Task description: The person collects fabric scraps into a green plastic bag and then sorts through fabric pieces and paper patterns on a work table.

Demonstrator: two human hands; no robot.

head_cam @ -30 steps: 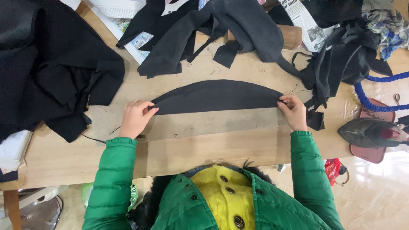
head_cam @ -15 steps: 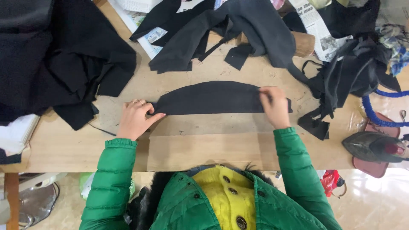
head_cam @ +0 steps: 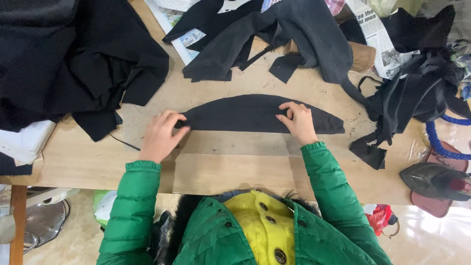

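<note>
A flat black fabric piece (head_cam: 245, 114), shaped like a half-moon with a straight lower edge, lies on the wooden table (head_cam: 235, 162). My left hand (head_cam: 162, 135) pinches its left tip between thumb and fingers. My right hand (head_cam: 297, 121) rests on top of the piece right of its middle, thumb and fingers pinching the cloth. The right tip of the piece lies free on the table. Both arms wear green padded sleeves.
A heap of black cloth (head_cam: 73, 59) covers the left of the table. Dark grey and black garments (head_cam: 294, 34) and newspaper (head_cam: 378, 44) lie along the far edge. More black fabric (head_cam: 417, 98) hangs at the right. A flat iron (head_cam: 434, 181) sits lower right.
My right hand has slid left along the fabric piece, from its right tip to near its middle. My left hand has kept hold of the left tip.
</note>
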